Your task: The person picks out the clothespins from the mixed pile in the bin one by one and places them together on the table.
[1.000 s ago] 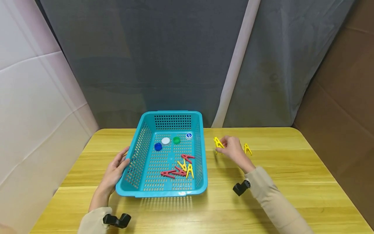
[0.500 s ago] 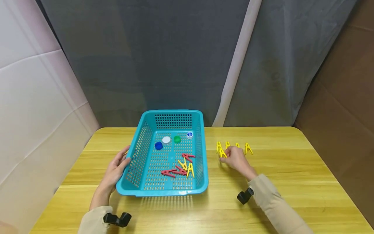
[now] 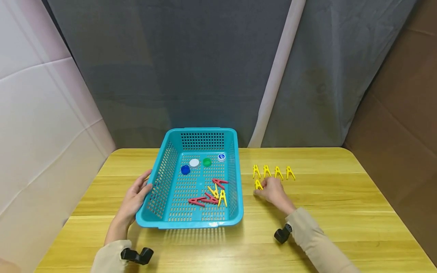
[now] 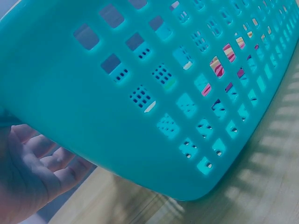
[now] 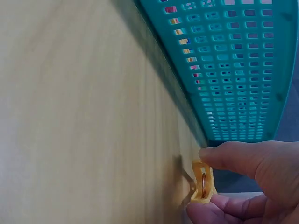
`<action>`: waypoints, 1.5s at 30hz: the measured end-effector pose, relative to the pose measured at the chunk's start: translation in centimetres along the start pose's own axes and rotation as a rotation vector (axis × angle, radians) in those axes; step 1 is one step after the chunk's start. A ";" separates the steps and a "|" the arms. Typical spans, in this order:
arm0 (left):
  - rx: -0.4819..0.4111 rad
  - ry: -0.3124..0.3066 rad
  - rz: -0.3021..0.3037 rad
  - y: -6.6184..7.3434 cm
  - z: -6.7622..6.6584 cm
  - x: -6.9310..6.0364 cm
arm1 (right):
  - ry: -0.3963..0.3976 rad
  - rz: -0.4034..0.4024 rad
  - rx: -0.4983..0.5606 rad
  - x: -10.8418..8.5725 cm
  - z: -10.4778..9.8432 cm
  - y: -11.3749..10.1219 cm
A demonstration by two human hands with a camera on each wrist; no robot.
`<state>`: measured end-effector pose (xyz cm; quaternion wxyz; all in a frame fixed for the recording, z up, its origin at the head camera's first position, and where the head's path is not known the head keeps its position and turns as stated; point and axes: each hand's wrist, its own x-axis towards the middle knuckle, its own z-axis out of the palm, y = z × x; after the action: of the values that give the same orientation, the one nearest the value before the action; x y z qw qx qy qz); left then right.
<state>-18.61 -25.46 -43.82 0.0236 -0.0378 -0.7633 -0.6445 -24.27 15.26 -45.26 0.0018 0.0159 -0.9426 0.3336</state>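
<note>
My left hand (image 3: 133, 199) grips the left rim of a turquoise plastic basket (image 3: 155, 223), thumb over the edge and fingers outside. To the right of the basket, my right hand (image 3: 274, 192) pinches a yellow clothespin (image 3: 258, 185) between thumb and fingers, close to the tabletop; the right wrist view shows this clothespin (image 5: 202, 182) end-on with its metal spring. Just behind that hand, several yellow clothespins (image 3: 267, 171) lie side by side in a row on the table.
Inside the basket are red clothespins (image 3: 196, 201), yellow clothespins (image 3: 222, 198), a blue cap (image 3: 185, 170), a white cap (image 3: 194, 163), a green cap (image 3: 206, 162) and a blue-and-white cap (image 3: 221, 157). A grey curtain (image 3: 211, 68) hangs behind the wooden table (image 3: 327, 212).
My right hand has brought the pinched clothespin down and nearer to me, in front of the row's left end. More of the row shows now. My left hand stays on the basket.
</note>
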 end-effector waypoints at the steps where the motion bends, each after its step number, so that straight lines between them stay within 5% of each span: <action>1: -0.006 0.000 0.002 0.0 0.0 0.0 | -0.004 0.006 0.003 -0.1 0.1 0.0; 16: 0.017 0.001 -0.005 0.1 0.2 0.0 | -0.003 0.035 -0.008 -0.2 0.9 -0.1; 27: 0.004 0.000 0.002 0.3 0.2 0.0 | 0.037 -0.081 -0.017 -0.1 -0.4 -0.7; 34: 0.023 0.007 0.001 0.0 0.0 -0.2 | 0.111 -0.206 0.032 1.2 -2.2 -3.1; 45: 0.040 0.010 -0.012 0.1 0.1 0.0 | 0.090 -0.298 0.069 3.0 -3.1 -8.8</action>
<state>-18.55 -25.31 -43.73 0.0246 -0.0295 -0.7760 -0.6295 -26.97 10.25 -37.23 0.0929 0.1409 -0.9166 0.3624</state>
